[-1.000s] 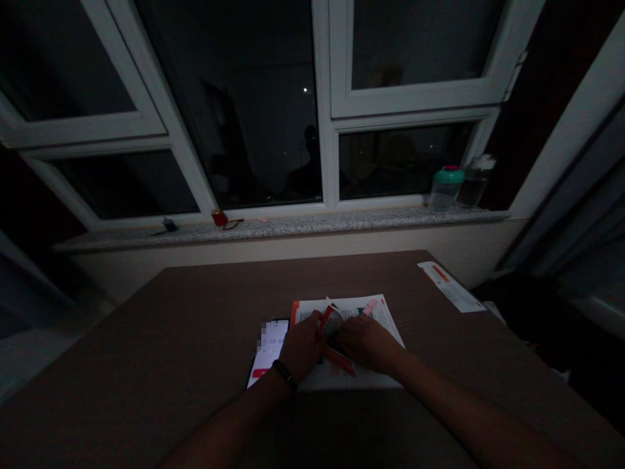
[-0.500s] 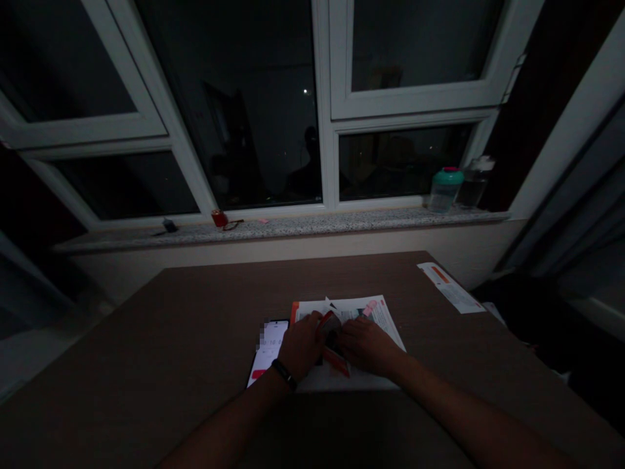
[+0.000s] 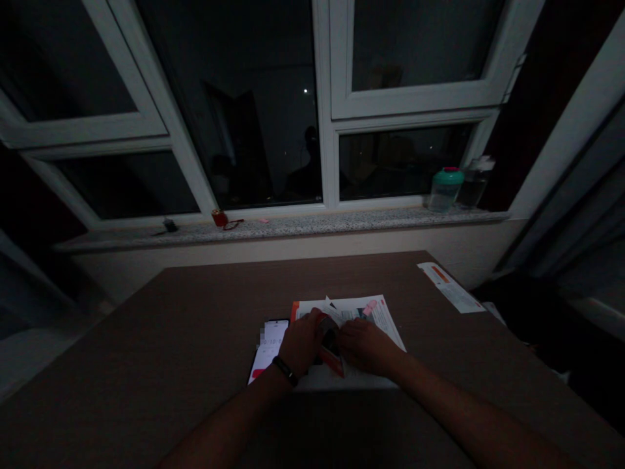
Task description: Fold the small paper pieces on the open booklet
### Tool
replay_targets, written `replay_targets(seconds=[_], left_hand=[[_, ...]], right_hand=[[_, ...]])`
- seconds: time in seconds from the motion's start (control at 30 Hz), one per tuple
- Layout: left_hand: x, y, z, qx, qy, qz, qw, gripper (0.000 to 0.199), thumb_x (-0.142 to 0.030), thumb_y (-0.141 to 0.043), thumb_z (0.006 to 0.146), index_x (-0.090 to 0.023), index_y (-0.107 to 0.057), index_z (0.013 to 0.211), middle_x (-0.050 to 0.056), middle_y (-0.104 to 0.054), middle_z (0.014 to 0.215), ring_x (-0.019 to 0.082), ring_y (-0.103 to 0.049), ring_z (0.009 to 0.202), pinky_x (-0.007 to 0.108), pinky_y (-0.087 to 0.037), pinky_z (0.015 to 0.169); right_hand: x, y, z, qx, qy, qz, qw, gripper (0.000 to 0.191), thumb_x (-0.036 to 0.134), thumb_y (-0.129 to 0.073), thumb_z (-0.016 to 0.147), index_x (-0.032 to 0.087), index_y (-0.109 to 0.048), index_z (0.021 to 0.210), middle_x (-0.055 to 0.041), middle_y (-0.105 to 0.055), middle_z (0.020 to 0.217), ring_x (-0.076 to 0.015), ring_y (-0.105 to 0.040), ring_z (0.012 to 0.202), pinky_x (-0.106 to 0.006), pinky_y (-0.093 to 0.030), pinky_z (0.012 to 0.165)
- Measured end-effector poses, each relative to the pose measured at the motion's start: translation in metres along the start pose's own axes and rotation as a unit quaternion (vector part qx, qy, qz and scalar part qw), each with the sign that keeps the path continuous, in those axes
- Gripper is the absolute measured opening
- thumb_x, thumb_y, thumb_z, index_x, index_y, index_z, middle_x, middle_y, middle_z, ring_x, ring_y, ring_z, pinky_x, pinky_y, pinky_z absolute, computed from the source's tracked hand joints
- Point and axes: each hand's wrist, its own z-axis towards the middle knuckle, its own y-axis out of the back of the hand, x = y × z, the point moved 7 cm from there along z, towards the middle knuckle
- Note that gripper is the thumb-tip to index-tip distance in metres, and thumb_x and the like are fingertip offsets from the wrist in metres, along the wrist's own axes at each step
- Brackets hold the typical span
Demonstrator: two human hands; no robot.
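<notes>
Between my two hands is a folded piece of printed paper with red edges and dark printing, partly hidden by the fingers. My left hand, with a black band on its wrist, is closed on the paper's left side. From the right, my right hand has its fingers bent and pressed against the other side of the folded paper. Under both hands lie printed sheets with an orange edge at the left. A small pink object rests on these sheets, just beyond my right hand.
A lit phone lies left of my left hand. Another printed sheet is by the table's right edge. On the windowsill stand a teal-lidded bottle, a clear bottle and a small red item.
The folded paper has tilted a little, its red lower end shifting slightly left. Both hands stay at it with only small finger movement.
</notes>
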Motion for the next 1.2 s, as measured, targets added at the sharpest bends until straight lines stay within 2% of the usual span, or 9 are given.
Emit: replay_targets(seconds=[0.17, 0.53, 0.8, 1.03, 1.2], left_hand=[[0.0012, 0.0005, -0.0005, 0.004, 0.019, -0.015, 1.0, 0.027, -0.018, -0.05, 0.092, -0.024, -0.047, 0.118, 0.003, -0.066, 0.102, 0.021, -0.063, 0.099, 0.028, -0.041, 0.079], [0.0022, -0.0042, 0.0014, -0.007, 0.004, -0.019, 1.0, 0.031, -0.016, -0.045, 0.094, -0.024, -0.043, 0.124, 0.003, -0.067, 0.102, 0.02, -0.064, 0.097, 0.028, -0.041, 0.077], [0.0015, -0.0019, -0.0004, -0.02, 0.006, -0.013, 1.0, 0.044, -0.017, -0.049, 0.09, -0.023, -0.038, 0.132, 0.004, -0.065, 0.107, 0.022, -0.062, 0.102, 0.03, -0.041, 0.081], [0.0021, -0.0058, 0.0026, -0.008, 0.015, -0.025, 1.0, 0.046, -0.014, -0.046, 0.092, -0.022, -0.035, 0.136, 0.005, -0.067, 0.105, 0.022, -0.063, 0.1, 0.03, -0.042, 0.082], [-0.0009, -0.0023, 0.0021, -0.04, 0.007, -0.057, 0.998, 0.051, -0.011, -0.052, 0.086, -0.02, -0.037, 0.133, 0.005, -0.067, 0.103, 0.023, -0.063, 0.099, 0.031, -0.043, 0.083]], right_hand=[[-0.0008, 0.0017, -0.0003, -0.004, -0.008, 0.001, 1.0, 0.015, 0.021, -0.051, 0.093, 0.018, -0.066, 0.096, -0.0069, -0.067, 0.092, -0.0199, -0.06, 0.088, -0.032, -0.041, 0.081], [0.0052, -0.0025, -0.0006, -0.02, 0.004, -0.004, 1.0, 0.015, 0.02, -0.052, 0.092, 0.019, -0.065, 0.098, -0.0051, -0.066, 0.09, -0.0195, -0.06, 0.087, -0.031, -0.041, 0.08], [0.0024, -0.0006, 0.0012, -0.02, -0.035, -0.013, 0.999, 0.014, 0.02, -0.052, 0.092, 0.018, -0.065, 0.096, -0.0057, -0.067, 0.091, -0.0198, -0.06, 0.087, -0.031, -0.04, 0.078], [0.007, -0.0039, 0.0012, -0.017, -0.009, -0.004, 1.0, 0.016, 0.02, -0.05, 0.093, 0.018, -0.065, 0.096, -0.0067, -0.066, 0.091, -0.0195, -0.06, 0.086, -0.03, -0.04, 0.078], [0.0032, 0.0018, 0.002, -0.008, -0.043, 0.016, 0.999, 0.013, 0.018, -0.053, 0.09, 0.018, -0.066, 0.095, -0.0071, -0.067, 0.094, -0.0202, -0.06, 0.09, -0.031, -0.041, 0.081]])
